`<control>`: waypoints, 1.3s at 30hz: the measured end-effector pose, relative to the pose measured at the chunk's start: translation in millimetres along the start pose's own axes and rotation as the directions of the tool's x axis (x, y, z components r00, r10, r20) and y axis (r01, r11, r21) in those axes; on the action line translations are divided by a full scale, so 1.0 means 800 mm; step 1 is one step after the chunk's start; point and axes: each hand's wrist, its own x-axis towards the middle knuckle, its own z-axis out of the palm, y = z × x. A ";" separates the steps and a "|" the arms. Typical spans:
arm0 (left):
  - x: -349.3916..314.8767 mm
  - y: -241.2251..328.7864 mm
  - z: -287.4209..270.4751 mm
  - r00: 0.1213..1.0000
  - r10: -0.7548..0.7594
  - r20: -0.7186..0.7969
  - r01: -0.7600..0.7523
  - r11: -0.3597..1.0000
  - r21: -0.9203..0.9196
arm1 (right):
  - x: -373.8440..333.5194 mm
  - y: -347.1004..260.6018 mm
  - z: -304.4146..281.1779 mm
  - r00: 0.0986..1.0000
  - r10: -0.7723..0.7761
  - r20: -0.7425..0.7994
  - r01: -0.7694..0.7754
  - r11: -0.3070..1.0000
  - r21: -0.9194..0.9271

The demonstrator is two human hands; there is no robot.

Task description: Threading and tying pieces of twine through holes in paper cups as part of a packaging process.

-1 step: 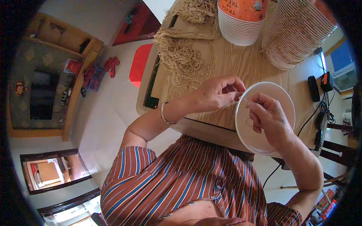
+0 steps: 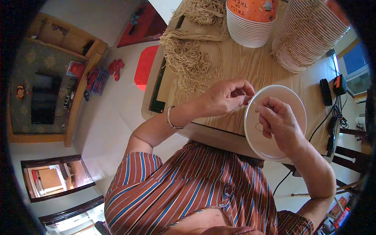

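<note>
A white paper bucket (image 2: 260, 139) is tilted at the table's front edge, its round mouth facing me. My left hand (image 2: 227, 98) is at the bucket's left rim, thumb and forefinger pinched together against the outside; what lies between them is hidden. Inside the mouth, my right hand (image 2: 276, 117) has its fingers closed on a thin beige string, close to the left fingertips. A small loop of the string (image 2: 257, 127) hangs below the right fingers against the inner wall. Loose beige strings (image 2: 188, 60) lie heaped on the table beyond my left hand.
A stack of orange and white buckets (image 2: 250, 29) stands at the back of the wooden table (image 2: 243, 64). Another bucket stack (image 2: 309, 37), draped with strings, leans at the back right. Black cables (image 2: 335, 111) and a power adapter (image 2: 339, 84) lie along the right edge. A red stool (image 2: 145, 66) stands left.
</note>
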 end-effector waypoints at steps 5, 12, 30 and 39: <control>-0.001 0.002 0.001 0.999 -0.038 0.004 0.038 0.999 -0.021 | 0.000 0.001 0.000 1.000 -0.017 0.004 0.017 1.000 -0.017; -0.004 0.003 -0.001 1.000 -0.030 0.004 0.030 0.999 0.016 | 0.002 0.000 0.002 1.000 -0.007 -0.010 0.007 1.000 -0.024; -0.009 0.010 -0.001 1.000 0.000 0.002 -0.001 0.994 0.106 | 0.009 -0.002 0.003 1.000 -0.020 0.012 0.020 0.998 -0.052; -0.013 0.008 -0.002 0.999 0.036 -0.035 -0.028 0.977 0.209 | 0.012 -0.004 0.008 1.000 -0.009 0.001 0.009 0.999 -0.032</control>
